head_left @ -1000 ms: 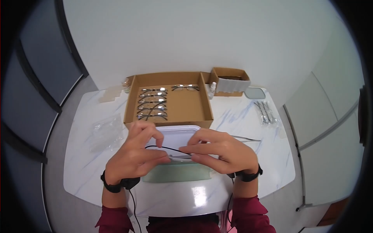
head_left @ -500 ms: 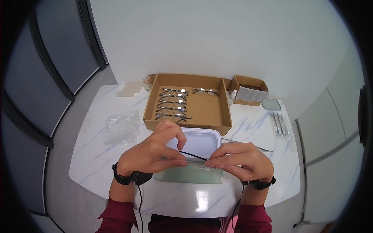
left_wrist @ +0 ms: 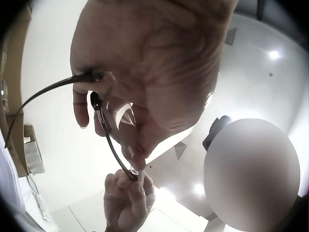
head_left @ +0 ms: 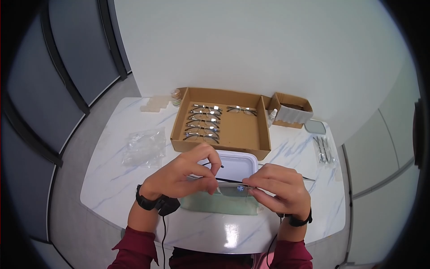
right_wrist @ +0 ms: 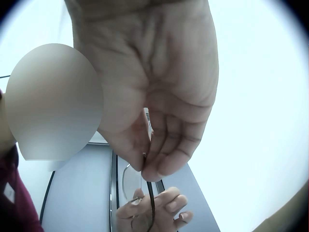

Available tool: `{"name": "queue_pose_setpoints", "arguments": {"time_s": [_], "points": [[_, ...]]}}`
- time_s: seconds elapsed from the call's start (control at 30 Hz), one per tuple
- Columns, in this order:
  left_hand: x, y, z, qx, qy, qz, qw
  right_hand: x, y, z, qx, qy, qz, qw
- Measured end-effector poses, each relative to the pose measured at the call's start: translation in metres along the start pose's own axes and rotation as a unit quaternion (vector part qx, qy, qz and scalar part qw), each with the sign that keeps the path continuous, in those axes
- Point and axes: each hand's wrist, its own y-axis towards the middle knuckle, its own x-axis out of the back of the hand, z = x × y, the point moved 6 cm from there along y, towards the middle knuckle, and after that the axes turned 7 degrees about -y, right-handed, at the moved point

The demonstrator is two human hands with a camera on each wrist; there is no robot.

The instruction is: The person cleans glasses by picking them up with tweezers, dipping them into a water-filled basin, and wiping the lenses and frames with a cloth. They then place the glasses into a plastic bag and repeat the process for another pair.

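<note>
Both hands hold a pair of thin-framed glasses (head_left: 230, 190) above a pale green cloth (head_left: 219, 206). My left hand (head_left: 186, 174) pinches the front between thumb and fingers, near the middle. With thumb and fingertips, my right hand (head_left: 283, 187) grips the other end, where a dark temple arm joins the lens. That temple (left_wrist: 113, 147) runs between the hands in the left wrist view, while the second temple (left_wrist: 46, 89) sticks out beyond the left palm. One clear lens shows a small bluish mark; the left fingers partly hide the other.
Behind the hands stands a white plastic tub (head_left: 254, 158). A cardboard box (head_left: 242, 134) beyond it holds several glasses (head_left: 204, 123). Around it are a small box (head_left: 286, 121), a spray bottle (head_left: 272, 117), a jar (head_left: 176, 97), clear plastic bags (head_left: 145, 148) and a bagged set (head_left: 323, 150).
The head view has swung, shifting the table items rightward. The glasses have turned in the hands, so a lens now faces the head camera more. Both hands keep their hold.
</note>
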Motion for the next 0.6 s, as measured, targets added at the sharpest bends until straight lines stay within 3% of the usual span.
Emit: {"name": "queue_pose_setpoints", "arguments": {"time_s": [0.07,0.13,0.17,0.23,0.3,0.37,0.4,0.53,0.6], "points": [[-0.002,-0.001,0.000,0.002,0.003,0.007,1.000,-0.002,0.002,0.002,0.005,-0.044,-0.010,0.999],[-0.001,-0.003,0.009,0.100,-0.110,-0.080,0.986,0.001,0.001,-0.004,-0.030,-0.104,-0.057,0.992],[-0.002,-0.001,0.009,0.099,-0.109,-0.081,0.986,0.000,0.001,-0.007,-0.029,-0.104,-0.057,0.993],[0.015,-0.003,0.009,0.062,-0.052,-0.231,0.970,0.007,-0.003,-0.021,-0.070,-0.093,-0.104,0.988],[0.024,-0.004,0.017,0.023,-0.012,-0.235,0.972,0.010,-0.009,-0.033,-0.078,-0.078,-0.136,0.985],[0.039,-0.012,0.028,0.008,-0.119,-0.334,0.935,0.014,-0.019,-0.054,-0.155,0.023,-0.208,0.965],[0.041,-0.016,0.034,0.014,-0.192,-0.339,0.921,0.014,-0.020,-0.058,-0.154,0.067,-0.229,0.959],[0.034,-0.012,0.046,0.083,-0.166,-0.329,0.926,0.005,-0.022,-0.068,-0.189,0.177,-0.281,0.924],[0.023,-0.008,0.045,0.080,-0.184,-0.324,0.925,-0.003,-0.020,-0.068,-0.194,0.230,-0.281,0.911]]}}
